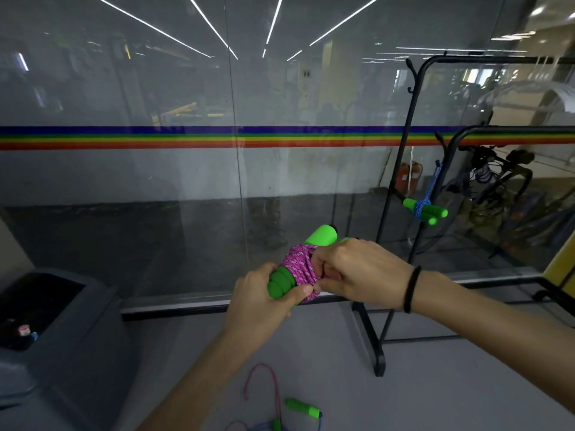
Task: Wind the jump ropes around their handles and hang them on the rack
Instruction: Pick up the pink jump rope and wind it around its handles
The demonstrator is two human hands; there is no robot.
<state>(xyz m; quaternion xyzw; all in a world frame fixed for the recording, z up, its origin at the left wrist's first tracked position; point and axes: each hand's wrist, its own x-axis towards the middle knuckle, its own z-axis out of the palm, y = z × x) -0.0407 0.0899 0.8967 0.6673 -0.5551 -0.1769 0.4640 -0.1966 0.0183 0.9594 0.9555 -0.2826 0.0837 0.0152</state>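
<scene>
Floor rope: loose jump rope lies on the pale floor at the bottom edge, a pink cord loop and a blue strand beside a green handle.
Left hand: left hand is curled around the lower ends of the green handles, its thumb pressed on the cord near the bundle's bottom edge.
Right hand: right hand is closed over the right side of the bundle, its fingers pinching into the wound cord; a black band circles the wrist.
Held bundle: pink jump rope is wrapped in many turns around the paired handles, whose upper ends stick out above the coil, pointing up and away.
Rack: black rack stands to the right against the glass wall, apart from the hands.
Hung rope: blue jump rope, wound around its own green handles, hangs from the rack's lower tier by a cord loop.
Bin: grey bin sits at the left.
</scene>
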